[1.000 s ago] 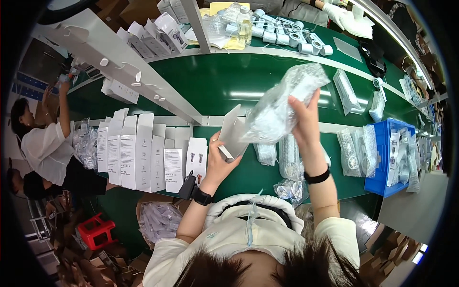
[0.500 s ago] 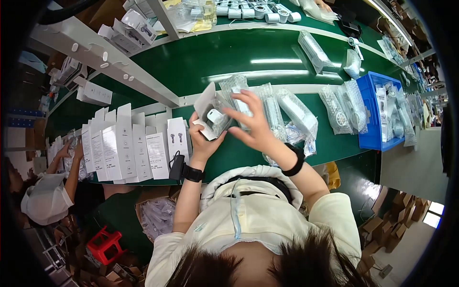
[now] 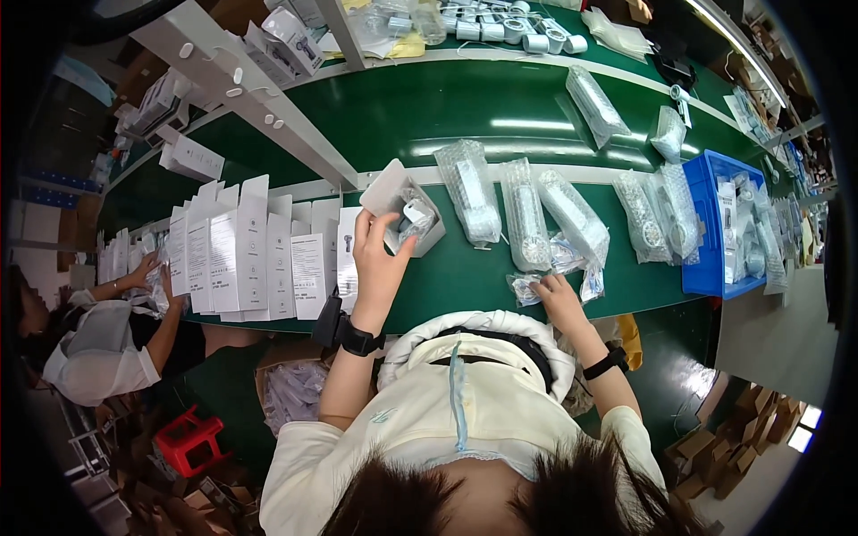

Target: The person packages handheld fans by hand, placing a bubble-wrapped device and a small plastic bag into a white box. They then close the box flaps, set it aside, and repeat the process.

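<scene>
A white carton (image 3: 431, 234) stands on the green table with its lid raised, holding a white item (image 3: 417, 214) in clear wrap. My left hand (image 3: 379, 259) is at its near left side, thumb and fingers apart in a curve, fingertips touching the rim. To the right, my right hand (image 3: 561, 302) has its fingers closed on a small clear plastic bag (image 3: 525, 288) with something dark in it; the contents are too small to name. Just beyond lie more small plastic bags (image 3: 567, 255) and bubble-wrapped cylindrical items (image 3: 525, 214).
Several white cartons (image 3: 237, 259) stand in a row at left, beside a metal post (image 3: 304, 134). A blue bin (image 3: 703, 223) with wrapped items is at right. Another person (image 3: 98, 357) works at far left. Below are a red stool (image 3: 189, 439) and a box of plastic bags (image 3: 293, 389).
The carton has been set down on the table, and my left hand has loosened around it. My right hand has left the carton and moved right and nearer to grasp a small plastic bag.
</scene>
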{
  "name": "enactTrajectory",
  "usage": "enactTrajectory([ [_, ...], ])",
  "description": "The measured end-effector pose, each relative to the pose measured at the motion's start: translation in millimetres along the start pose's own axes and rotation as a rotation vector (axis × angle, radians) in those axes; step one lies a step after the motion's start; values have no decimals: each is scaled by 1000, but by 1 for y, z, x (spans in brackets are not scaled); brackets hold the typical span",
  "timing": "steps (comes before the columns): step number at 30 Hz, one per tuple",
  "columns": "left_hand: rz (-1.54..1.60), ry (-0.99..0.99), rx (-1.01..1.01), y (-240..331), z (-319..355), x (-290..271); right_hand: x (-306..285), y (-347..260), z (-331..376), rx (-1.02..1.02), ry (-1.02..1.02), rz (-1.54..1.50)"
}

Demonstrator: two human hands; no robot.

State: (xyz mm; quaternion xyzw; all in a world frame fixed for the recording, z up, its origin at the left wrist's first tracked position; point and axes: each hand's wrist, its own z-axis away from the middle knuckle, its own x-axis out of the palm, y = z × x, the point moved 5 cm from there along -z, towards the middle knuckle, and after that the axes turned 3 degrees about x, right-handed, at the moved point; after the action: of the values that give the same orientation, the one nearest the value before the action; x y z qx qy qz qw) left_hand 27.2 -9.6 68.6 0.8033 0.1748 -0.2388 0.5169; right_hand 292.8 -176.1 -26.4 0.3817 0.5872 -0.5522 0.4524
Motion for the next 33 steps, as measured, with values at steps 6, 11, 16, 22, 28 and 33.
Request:
enactTrajectory([
  [6,4,9,-45,-8,-9,-8,-36,-14,-25,47,83,-426],
  [11,47,6,-65,-13,-16,-10,-41,-44,-77,94,152,-624],
  [16,-3,-22,-52,-4,-19,-7,-34,-47,-99,243,-1,-814],
  [22,2,-130,-187,-12,-25,-13,-126,-96,-133,-13,295,-1122],
  [28,111,-80,-188,-17,-30,-14,-120,-152,-169,-726,269,-603],
  [33,226,-81,-211,-21,-12,14,-84,-148,-152,-869,170,-195],
])
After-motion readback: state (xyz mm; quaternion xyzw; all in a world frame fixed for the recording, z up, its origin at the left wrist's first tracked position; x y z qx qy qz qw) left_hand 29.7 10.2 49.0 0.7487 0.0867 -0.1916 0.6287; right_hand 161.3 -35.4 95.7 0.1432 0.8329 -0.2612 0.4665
